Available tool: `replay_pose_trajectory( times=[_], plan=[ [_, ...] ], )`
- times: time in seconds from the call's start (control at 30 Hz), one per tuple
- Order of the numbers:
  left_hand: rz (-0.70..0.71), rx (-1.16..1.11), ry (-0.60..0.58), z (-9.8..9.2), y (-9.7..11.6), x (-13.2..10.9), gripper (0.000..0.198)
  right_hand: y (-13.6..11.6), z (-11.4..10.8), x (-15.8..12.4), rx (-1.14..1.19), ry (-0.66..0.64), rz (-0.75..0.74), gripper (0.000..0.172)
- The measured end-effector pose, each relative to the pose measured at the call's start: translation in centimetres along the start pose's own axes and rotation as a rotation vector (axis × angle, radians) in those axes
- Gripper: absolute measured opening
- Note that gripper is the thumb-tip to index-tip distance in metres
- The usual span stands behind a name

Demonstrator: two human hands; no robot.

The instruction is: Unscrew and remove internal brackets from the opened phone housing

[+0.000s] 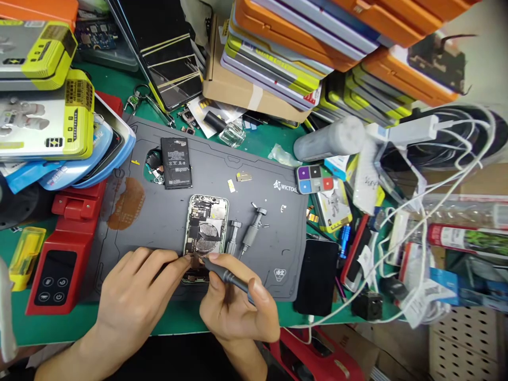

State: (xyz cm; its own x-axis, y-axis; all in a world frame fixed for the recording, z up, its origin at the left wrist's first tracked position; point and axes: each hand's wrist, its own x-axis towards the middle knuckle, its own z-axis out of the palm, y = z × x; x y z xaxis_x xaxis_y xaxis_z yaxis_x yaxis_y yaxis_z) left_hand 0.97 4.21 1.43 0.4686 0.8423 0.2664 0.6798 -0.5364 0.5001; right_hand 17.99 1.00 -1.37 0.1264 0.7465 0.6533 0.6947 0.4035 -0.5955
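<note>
An opened smartphone [207, 222] lies on the grey work mat [254, 164], its inner parts and a round coil exposed. My left hand [138, 286] bends over the phone's lower left side, fingers closed and tips on its inner parts; what they pinch is hidden. In my right hand [240, 307] is a slim dark grey pointed tool [230, 279], its tip inside the lower part of the phone. Two small grey screwdrivers, a shorter screwdriver [233, 238] and a longer screwdriver [253, 233], lie right of the phone. A black phone battery [177, 163] rests above it.
A red device [59, 264] with touch buttons stands left, near stacked boxed packages [43, 119]. Orange cases [286, 37] are piled at the back. A dark phone [316, 278] with a white cable [357, 296] lies right. Tiny metal pieces [244, 176] sit on the mat.
</note>
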Motion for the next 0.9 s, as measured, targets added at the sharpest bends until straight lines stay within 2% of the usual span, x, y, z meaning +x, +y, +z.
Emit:
replay_pose_trajectory(
  times=[0.17,0.33,0.47,0.6,0.73,0.9],
  plan=[
    [-0.007,0.006,0.020,0.07,0.14,0.04,0.016,0.10,-0.12,0.26,-0.020,-0.017,-0.037,0.066],
    [-0.011,-0.012,0.017,-0.09,0.33,0.02,0.014,0.06,-0.03,0.61,0.029,-0.031,-0.074,0.055],
    [-0.024,-0.004,0.029,-0.05,0.32,0.05,0.014,0.10,0.05,0.44,-0.036,-0.023,-0.083,0.067],
    [-0.024,-0.009,0.037,-0.04,0.30,0.02,0.015,0.14,0.02,0.24,-0.043,0.016,-0.056,0.054],
    [-0.024,0.014,0.045,-0.04,0.44,0.11,0.014,-0.04,-0.38,0.33,-0.007,0.010,0.037,0.072],
    [-0.024,0.010,0.045,-0.06,0.50,0.30,0.020,-0.50,-0.88,0.45,0.139,-0.018,0.060,0.065]
  ],
)
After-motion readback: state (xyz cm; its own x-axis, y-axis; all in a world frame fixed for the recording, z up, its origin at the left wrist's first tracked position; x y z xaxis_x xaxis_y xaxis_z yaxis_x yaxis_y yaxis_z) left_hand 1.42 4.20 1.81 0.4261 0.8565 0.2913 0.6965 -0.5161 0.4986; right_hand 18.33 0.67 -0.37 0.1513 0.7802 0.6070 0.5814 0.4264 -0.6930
